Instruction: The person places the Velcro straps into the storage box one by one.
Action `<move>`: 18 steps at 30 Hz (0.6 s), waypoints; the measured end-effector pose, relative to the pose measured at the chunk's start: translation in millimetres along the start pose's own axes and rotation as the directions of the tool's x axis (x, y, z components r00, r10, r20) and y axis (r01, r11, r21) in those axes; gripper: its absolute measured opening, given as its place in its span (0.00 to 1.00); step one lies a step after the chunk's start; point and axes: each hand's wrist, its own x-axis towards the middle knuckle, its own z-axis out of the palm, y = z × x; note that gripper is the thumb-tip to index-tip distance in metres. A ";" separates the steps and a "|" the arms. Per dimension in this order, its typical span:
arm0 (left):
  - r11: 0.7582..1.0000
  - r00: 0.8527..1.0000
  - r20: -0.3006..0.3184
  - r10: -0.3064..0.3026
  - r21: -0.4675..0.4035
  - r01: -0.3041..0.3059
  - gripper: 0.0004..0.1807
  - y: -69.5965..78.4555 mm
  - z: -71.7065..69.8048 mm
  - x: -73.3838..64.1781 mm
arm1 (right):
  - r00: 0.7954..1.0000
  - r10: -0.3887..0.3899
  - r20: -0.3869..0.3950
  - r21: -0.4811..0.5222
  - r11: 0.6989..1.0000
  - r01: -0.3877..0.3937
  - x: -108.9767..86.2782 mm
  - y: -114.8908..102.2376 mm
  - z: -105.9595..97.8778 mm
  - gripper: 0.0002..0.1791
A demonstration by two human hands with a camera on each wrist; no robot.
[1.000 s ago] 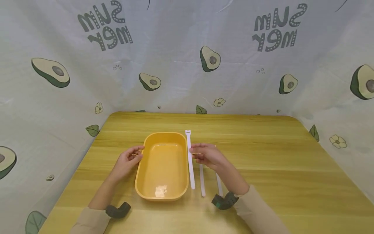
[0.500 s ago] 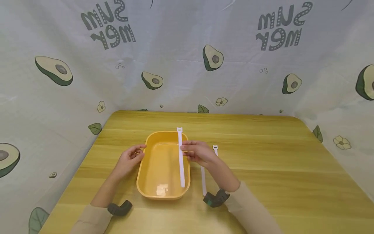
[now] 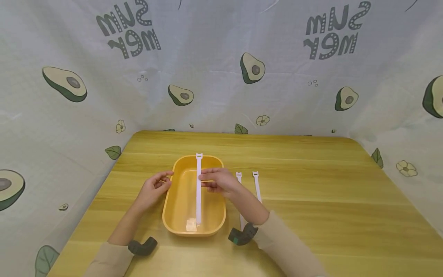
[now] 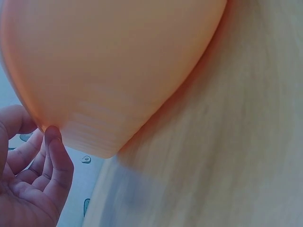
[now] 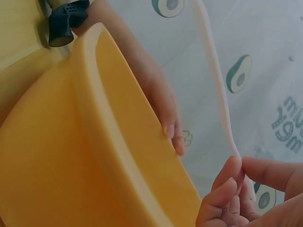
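My right hand point(image 3: 219, 181) pinches a white strap-type cable tie point(image 3: 199, 200) with a slotted head, between thumb and fingertips. The tie is held lengthwise above the yellow plastic bin point(image 3: 180, 225). In the right wrist view, the cable tie point(image 5: 218, 90) runs up from the fingertips, apart from the bin's near rim. My left hand point(image 3: 151, 191) touches the bin's left side with relaxed fingers. Its index finger and thumb meet the outside near the rim in the left wrist view, where the hand point(image 4: 35, 179) shows at the lower left.
Two more white cable ties, a nearer one point(image 3: 239, 176) and a farther one point(image 3: 257, 184), lie right of the bin, partly hidden by the right forearm. The wood-grain table point(image 3: 328, 192) ends at an avocado-printed curtain point(image 3: 214, 77). Dark devices point(image 3: 142, 246) sit on both wrists.
My right hand has carried the cable tie leftward, from beside the bin's right rim to over its middle. The left hand stays at the bin's left side.
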 end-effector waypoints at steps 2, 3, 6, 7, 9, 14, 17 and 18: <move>1.000 1.000 -0.001 -0.002 -0.003 0.002 0.18 0.7 0.0 -0.5 | 1.000 0.010 0.001 -0.006 1.000 -0.010 2.5 1.7 5.4 0.11; 1.000 1.000 -0.001 -0.001 -0.004 0.001 0.18 1.0 -0.1 -0.8 | 1.000 0.013 0.003 -0.011 1.000 -0.013 3.7 2.5 7.7 0.13; 1.000 1.000 -0.002 0.001 -0.005 -0.001 0.18 1.2 0.2 -0.8 | 1.000 0.017 0.006 -0.028 0.999 -0.017 7.6 5.2 13.2 0.15; 1.000 1.000 -0.002 0.001 -0.004 -0.001 0.18 0.9 0.3 -0.6 | 1.000 0.021 0.005 -0.032 0.999 -0.021 9.0 5.9 14.9 0.15; 1.000 1.000 -0.001 0.003 -0.003 -0.003 0.18 0.6 0.5 -0.4 | 1.000 0.030 0.004 -0.040 0.999 -0.030 12.4 7.1 17.6 0.16; 1.000 1.000 -0.004 -0.005 -0.012 0.005 0.18 0.4 0.4 0.1 | 0.998 0.057 -0.006 -0.065 0.996 -0.057 19.2 7.7 23.7 0.16; 1.000 1.000 -0.005 -0.009 -0.015 0.009 0.18 -0.2 0.3 0.3 | 0.997 0.072 -0.022 -0.088 0.993 -0.074 23.6 8.8 27.1 0.16; 1.000 1.000 -0.004 -0.009 -0.014 0.009 0.18 -0.5 0.1 0.0 | 0.996 0.079 -0.032 -0.093 0.992 -0.082 24.8 9.3 28.1 0.16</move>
